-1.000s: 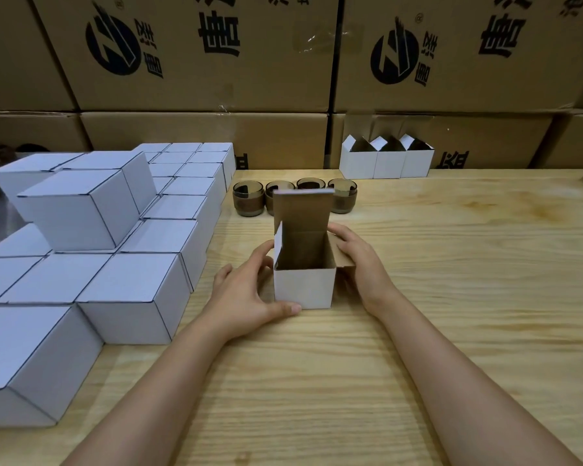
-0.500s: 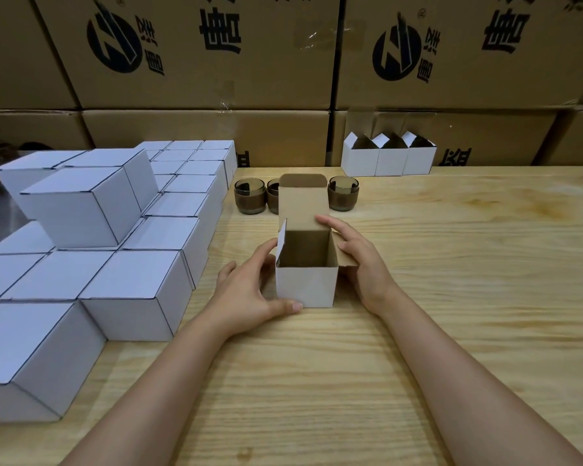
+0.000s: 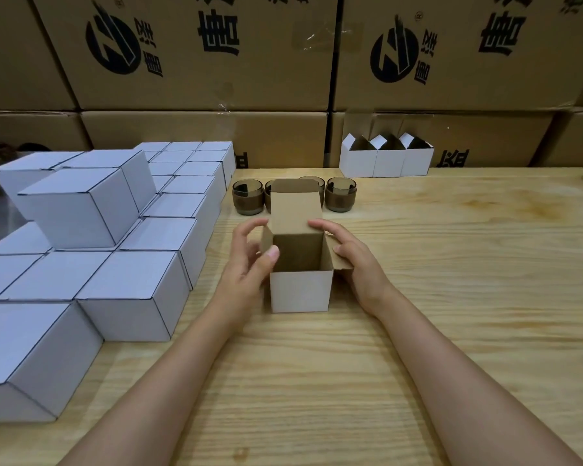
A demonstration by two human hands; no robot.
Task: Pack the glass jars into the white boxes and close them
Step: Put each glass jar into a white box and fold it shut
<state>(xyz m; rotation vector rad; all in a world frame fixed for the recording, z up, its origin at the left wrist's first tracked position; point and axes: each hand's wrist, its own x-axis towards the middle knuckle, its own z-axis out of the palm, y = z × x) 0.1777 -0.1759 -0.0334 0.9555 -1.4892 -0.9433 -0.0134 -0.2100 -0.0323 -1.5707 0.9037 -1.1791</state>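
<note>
An open white box (image 3: 298,290) stands on the wooden table (image 3: 451,270) in front of me, its brown lid flap upright and nothing visible inside. My left hand (image 3: 246,264) is at its left side, thumb on the left rim and fingers curled around the left side flap. My right hand (image 3: 357,260) holds the right side, palm on the folded-out right flap and fingertips touching the lid's edge. Several smoky glass jars stand in a row just behind the box: one at the left (image 3: 247,198), one at the right (image 3: 341,195), the middle ones partly hidden by the lid.
Many closed white boxes (image 3: 125,290) are stacked in tiers along the left of the table. Three open white boxes (image 3: 384,161) stand at the back right. Large brown printed cartons (image 3: 199,55) form a wall behind the table.
My left hand has lifted from the box's lower front corner up to its left rim and flap. The lid has tipped back to upright. My right hand stays on the right side.
</note>
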